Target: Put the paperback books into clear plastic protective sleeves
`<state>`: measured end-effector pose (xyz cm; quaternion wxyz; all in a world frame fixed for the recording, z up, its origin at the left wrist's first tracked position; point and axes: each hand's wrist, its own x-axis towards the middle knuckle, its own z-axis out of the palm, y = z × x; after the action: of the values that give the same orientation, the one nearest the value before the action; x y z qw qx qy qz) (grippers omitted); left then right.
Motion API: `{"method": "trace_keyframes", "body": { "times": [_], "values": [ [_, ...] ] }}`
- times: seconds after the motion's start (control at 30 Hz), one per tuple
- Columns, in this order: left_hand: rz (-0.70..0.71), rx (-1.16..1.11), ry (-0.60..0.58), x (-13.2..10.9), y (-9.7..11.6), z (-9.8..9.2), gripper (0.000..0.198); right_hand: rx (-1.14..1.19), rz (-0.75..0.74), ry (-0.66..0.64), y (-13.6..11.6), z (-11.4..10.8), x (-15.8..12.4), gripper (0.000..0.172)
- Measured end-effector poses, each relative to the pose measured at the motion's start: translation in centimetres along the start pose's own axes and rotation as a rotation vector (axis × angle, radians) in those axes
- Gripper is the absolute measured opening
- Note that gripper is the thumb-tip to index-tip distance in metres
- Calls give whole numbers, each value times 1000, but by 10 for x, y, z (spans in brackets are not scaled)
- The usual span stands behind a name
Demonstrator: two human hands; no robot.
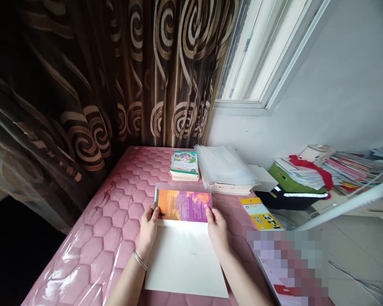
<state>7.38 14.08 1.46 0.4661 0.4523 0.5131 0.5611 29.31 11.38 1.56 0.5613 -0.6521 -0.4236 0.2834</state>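
A book lies in front of me on the pink quilted mattress [130,221]. Its orange and purple printed cover flap [185,206] faces up at the far end, and a plain cream page [185,259] spreads toward me. A clear plastic cover [183,185] shows as a strip beyond the flap's far edge. My left hand [149,227] pinches the flap's left edge, thumb on top, and wears a silver bracelet at the wrist. On the opposite edge, my right hand [217,227] grips in the same way. The fingers under the book are hidden.
Beyond the book sit a small stack of green-covered books [184,163] and clear plastic sheets [225,165] on more books. A yellow packet [261,214] lies at right, near a blurred-out item [290,267]. A white bar [347,204] crosses the right side.
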Motion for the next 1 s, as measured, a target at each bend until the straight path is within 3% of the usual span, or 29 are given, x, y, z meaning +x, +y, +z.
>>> {"method": "trace_keyframes", "body": {
  "times": [0.33, 0.63, 1.0],
  "values": [
    [69, 49, 92, 1, -6, 0, 45, -24, -47, 27, 2, 10, 9, 52],
    [-16, 43, 38, -6, -3, -5, 39, 255, 63, -101, -1, 0, 0, 41],
    [26, 76, 81, -3, -11, -4, 41, -14, 2, -68, 5, 0, -2, 49]
  ]
}}
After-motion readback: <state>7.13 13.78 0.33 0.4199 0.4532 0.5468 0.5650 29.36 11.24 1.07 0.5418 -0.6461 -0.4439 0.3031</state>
